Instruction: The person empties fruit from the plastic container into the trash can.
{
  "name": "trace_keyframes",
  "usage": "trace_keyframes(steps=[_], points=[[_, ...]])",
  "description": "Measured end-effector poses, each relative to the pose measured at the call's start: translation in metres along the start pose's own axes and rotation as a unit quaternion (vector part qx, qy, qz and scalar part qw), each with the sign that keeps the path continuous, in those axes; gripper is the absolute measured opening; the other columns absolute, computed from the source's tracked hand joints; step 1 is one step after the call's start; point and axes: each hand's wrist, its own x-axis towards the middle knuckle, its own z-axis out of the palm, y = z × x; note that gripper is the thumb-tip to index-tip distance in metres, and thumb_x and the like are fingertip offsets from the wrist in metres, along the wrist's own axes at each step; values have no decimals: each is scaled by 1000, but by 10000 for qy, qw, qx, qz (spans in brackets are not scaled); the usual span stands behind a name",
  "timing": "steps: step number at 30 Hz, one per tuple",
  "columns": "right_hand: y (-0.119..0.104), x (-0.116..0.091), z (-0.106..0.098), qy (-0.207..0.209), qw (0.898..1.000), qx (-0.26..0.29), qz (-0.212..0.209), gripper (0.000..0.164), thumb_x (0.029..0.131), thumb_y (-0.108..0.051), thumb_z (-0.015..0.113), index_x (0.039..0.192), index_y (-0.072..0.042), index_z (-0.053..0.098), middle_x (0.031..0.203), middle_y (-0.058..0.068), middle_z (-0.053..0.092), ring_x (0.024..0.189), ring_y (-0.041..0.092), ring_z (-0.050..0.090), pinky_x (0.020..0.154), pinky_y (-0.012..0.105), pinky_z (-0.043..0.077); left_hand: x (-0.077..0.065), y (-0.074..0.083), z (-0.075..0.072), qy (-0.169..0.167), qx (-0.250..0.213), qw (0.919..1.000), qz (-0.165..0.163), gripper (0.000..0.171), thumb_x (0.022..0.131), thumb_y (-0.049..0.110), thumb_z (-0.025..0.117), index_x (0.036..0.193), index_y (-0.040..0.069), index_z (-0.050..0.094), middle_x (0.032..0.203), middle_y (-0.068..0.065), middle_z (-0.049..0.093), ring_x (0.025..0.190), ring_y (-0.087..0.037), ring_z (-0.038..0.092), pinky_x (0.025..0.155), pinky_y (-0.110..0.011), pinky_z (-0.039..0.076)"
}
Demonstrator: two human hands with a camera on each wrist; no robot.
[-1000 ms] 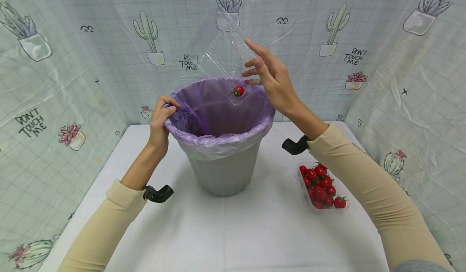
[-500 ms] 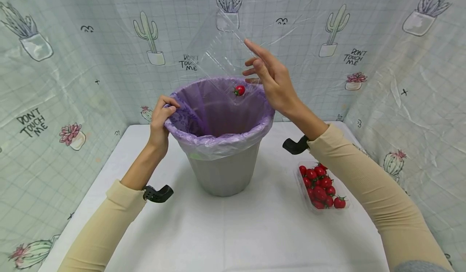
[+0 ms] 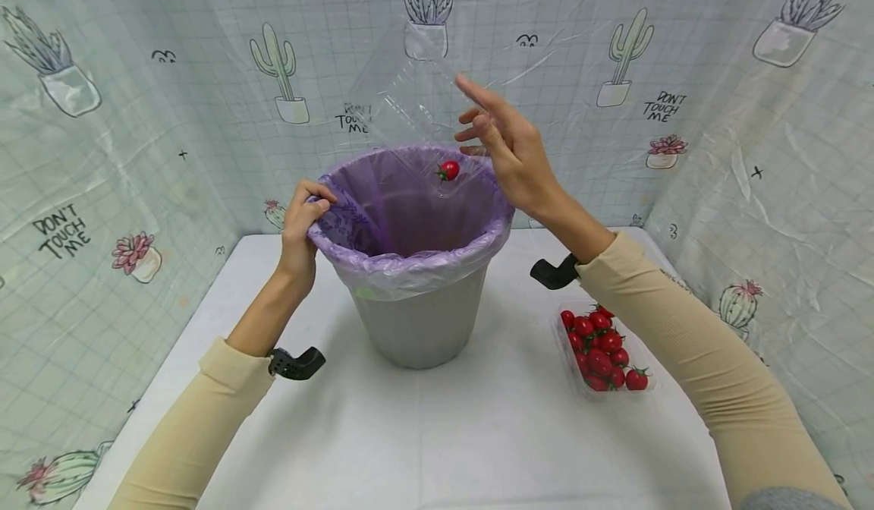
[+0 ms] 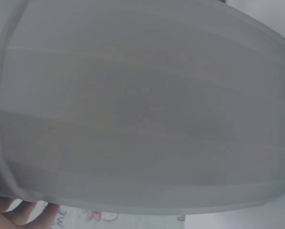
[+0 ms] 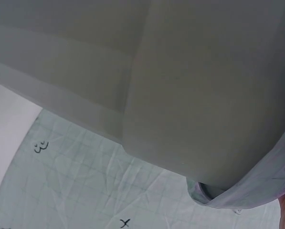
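Note:
My left hand (image 3: 300, 221) grips the left rim of a grey trash bin (image 3: 419, 328) lined with a purple bag (image 3: 423, 266). Its fingers (image 4: 25, 214) show at the lower left of the left wrist view. Above the bin's mouth, my right hand (image 3: 515, 149) holds a clear plastic tray (image 3: 403, 104) by its right side, between thumb and fingers. The tray is tilted, and its faint outline is hard to follow. One red cherry tomato (image 3: 448, 170) with a green stem shows at its lower corner. The bin wall fills most of both wrist views.
To the right of the bin, near my right forearm, a clear plastic box (image 3: 564, 347) holds several cherry tomatoes (image 3: 601, 347). Everything stands on a white-covered table (image 3: 423, 442). Cactus-print curtains (image 3: 205, 100) surround it at the back and sides.

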Motion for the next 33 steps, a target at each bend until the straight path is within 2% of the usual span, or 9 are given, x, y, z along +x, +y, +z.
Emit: trace_keyframes(steps=[17,25,33], points=[[2,-1,1,11,10000,-16,-88,46,110,-17,45,156,-19,46,123,16,63,105,23,71,95,44,60,0,-1,0,-9,4,10000,13,16,90,24,45,96,22,60,99,1,52,86,-16,48,72,-29,41],[3,-3,1,-22,9999,8,-125,46,110,-16,44,156,-17,45,129,16,61,106,24,71,94,46,60,0,0,1,8,-36,10000,19,16,90,24,45,95,22,60,100,1,52,87,-16,49,73,-28,41],[4,-6,-2,61,10000,-12,-13,46,110,-18,44,156,-20,46,123,15,63,106,23,71,95,45,59,0,0,1,6,-34,10000,18,16,91,24,45,95,23,60,100,1,52,87,-15,49,73,-28,41]])
